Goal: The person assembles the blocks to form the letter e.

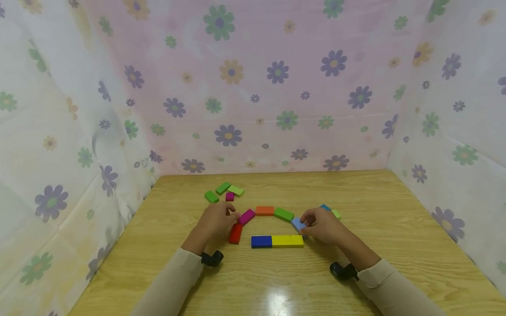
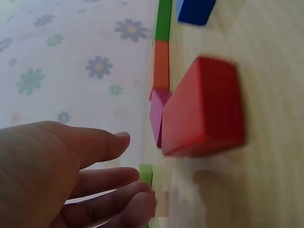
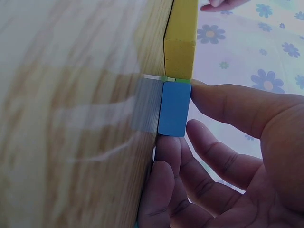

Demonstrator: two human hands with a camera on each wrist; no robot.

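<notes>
My right hand (image 1: 322,224) pinches a light blue block (image 1: 298,224) between thumb and fingers; the right wrist view shows the block's blue end face (image 3: 174,109) on the table. A green block (image 1: 283,214), an orange block (image 1: 265,211), a magenta block (image 1: 247,217) and a red block (image 1: 235,233) continue the curved row leftward. Beside the red and magenta blocks is my left hand (image 1: 215,220); in the left wrist view its thumb and fingers are apart with nothing between them. Inside the curve, a dark blue block (image 1: 261,242) lies end to end with a yellow block (image 1: 287,241).
Behind my left hand lie a green block (image 1: 211,196), another green block (image 1: 223,188), a light green block (image 1: 236,191) and a small magenta block (image 1: 229,196). A blue block (image 1: 325,207) and a light green block (image 1: 336,214) show behind my right hand. Flowered cloth (image 1: 276,105) surrounds the wooden table (image 1: 189,281).
</notes>
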